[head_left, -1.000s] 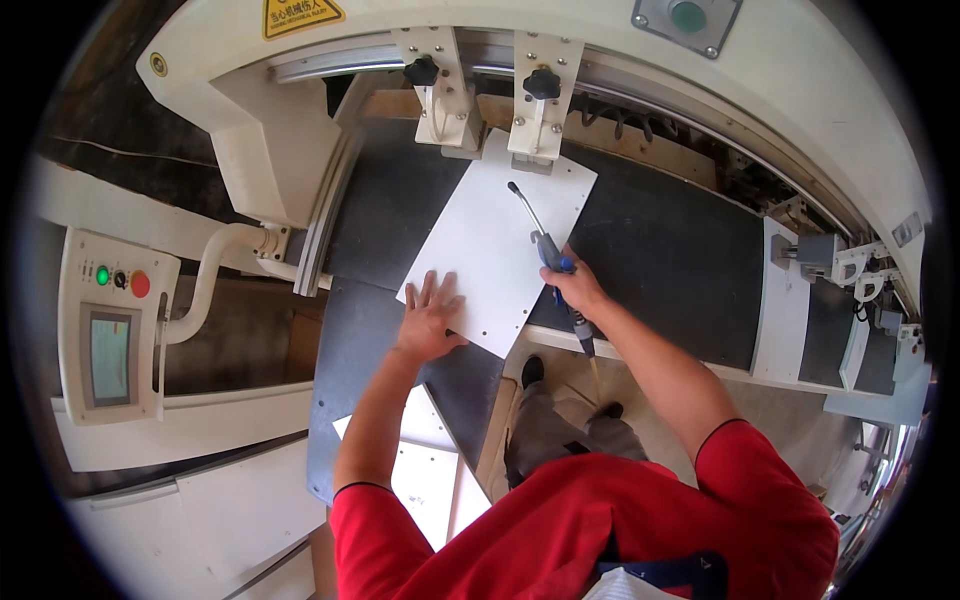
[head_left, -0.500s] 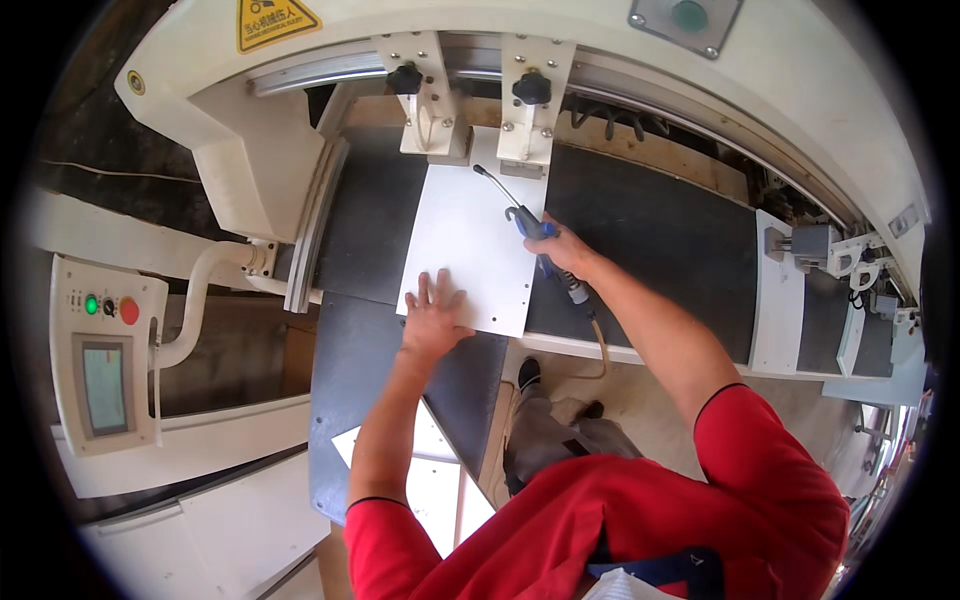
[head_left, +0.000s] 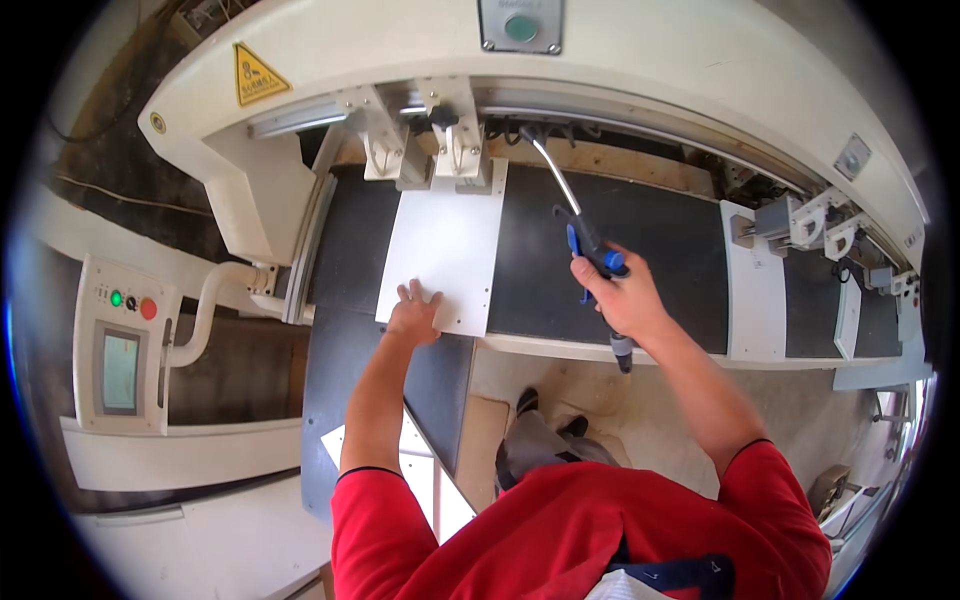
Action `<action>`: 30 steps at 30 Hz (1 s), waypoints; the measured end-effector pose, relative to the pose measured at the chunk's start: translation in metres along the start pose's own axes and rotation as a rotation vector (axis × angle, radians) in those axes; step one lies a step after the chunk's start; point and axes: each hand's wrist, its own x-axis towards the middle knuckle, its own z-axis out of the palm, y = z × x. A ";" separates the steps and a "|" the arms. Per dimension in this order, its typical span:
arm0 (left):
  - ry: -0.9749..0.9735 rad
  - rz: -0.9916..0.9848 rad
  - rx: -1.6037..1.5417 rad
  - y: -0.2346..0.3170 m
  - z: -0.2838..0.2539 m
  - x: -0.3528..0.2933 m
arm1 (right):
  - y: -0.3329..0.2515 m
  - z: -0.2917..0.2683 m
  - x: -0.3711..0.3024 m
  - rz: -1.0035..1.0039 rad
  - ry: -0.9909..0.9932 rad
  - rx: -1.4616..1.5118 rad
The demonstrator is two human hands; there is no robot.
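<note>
My left hand (head_left: pixel 414 314) lies on the near end of a white panel (head_left: pixel 445 250), its fingers stretched out over the surface. The panel rests on the dark machine bed, with a few small holes along its near and right edges. Its far end reaches under two white clamp brackets (head_left: pixel 457 140) with black knobs. In my right hand (head_left: pixel 628 295) is a blue and black air blow gun (head_left: pixel 590 240) with a long metal nozzle pointing away from me. The gun is raised to the right of the panel, and my fingers wrap round its handle.
A control box (head_left: pixel 122 345) with buttons and a screen hangs at the left. Above the bed runs the machine's white beam (head_left: pixel 400 55). More white panels (head_left: pixel 757 290) lie at the right, and others (head_left: pixel 428 480) on the lower side table. The floor shows by my feet.
The blow gun in my right hand has moved right, off the panel and over the dark bed. My left hand stays on the panel. The whole view has shifted.
</note>
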 end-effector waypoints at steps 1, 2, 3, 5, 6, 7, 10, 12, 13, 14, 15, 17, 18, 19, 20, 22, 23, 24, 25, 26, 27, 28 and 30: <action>-0.007 0.005 0.009 0.000 -0.001 0.001 | -0.016 -0.008 -0.006 -0.026 0.026 0.031; -0.014 0.010 0.017 -0.001 -0.003 0.002 | -0.031 -0.016 -0.009 -0.053 0.051 0.061; -0.014 0.010 0.023 -0.001 -0.004 0.002 | -0.046 -0.020 -0.013 -0.078 0.071 0.087; 0.013 0.015 0.026 -0.004 0.007 0.005 | -0.079 -0.025 -0.023 -0.050 0.057 0.109; 0.020 0.026 0.029 -0.003 0.007 0.004 | -0.088 -0.026 -0.027 -0.027 0.053 0.121; 0.003 0.027 0.025 -0.001 0.008 0.002 | -0.089 -0.026 -0.023 -0.015 0.044 0.164; 0.039 0.025 0.017 0.003 0.005 0.005 | -0.099 -0.022 -0.012 0.072 0.057 0.283; 0.043 0.030 0.039 0.003 0.003 0.003 | -0.100 -0.013 -0.018 0.060 0.061 0.290; 0.045 0.026 0.047 0.000 0.004 0.002 | -0.105 -0.006 -0.026 0.030 0.060 0.279; 0.048 0.026 0.051 -0.004 0.008 0.002 | -0.110 0.000 -0.031 -0.001 0.058 0.267; 0.060 0.035 0.051 -0.004 0.012 0.005 | -0.116 0.003 -0.032 0.015 0.071 0.296; 0.059 0.062 0.057 0.001 0.014 0.004 | -0.120 0.000 -0.020 0.079 0.093 0.391; 0.050 0.060 0.049 0.001 0.013 0.002 | -0.122 0.003 -0.015 0.108 0.092 0.442; 0.042 0.058 0.040 0.001 0.013 0.002 | -0.130 0.007 -0.022 0.148 0.075 0.492; 0.046 0.055 0.058 0.002 0.013 0.004 | -0.131 0.008 -0.027 0.133 0.081 0.510; 0.054 0.039 0.089 -0.003 0.012 0.007 | -0.134 0.011 -0.033 0.101 0.085 0.545; 0.059 0.040 0.098 -0.005 0.013 0.007 | -0.132 0.007 -0.044 0.109 0.050 0.529; 0.060 0.042 0.102 -0.005 0.013 0.004 | -0.121 0.003 -0.052 0.132 0.043 0.485; 0.062 0.046 0.109 -0.005 0.014 0.003 | -0.107 -0.001 -0.060 0.155 0.038 0.443; 0.068 0.043 0.097 -0.006 0.017 0.004 | -0.091 -0.006 -0.068 0.177 0.032 0.403; 0.075 0.044 0.089 -0.007 0.017 0.005 | -0.072 -0.015 -0.081 0.209 0.019 0.373; 0.083 0.049 0.085 -0.006 0.017 0.005 | -0.051 -0.024 -0.094 0.243 0.011 0.346; 0.106 0.030 0.033 -0.003 0.015 0.003 | -0.002 -0.044 -0.120 0.274 0.056 0.316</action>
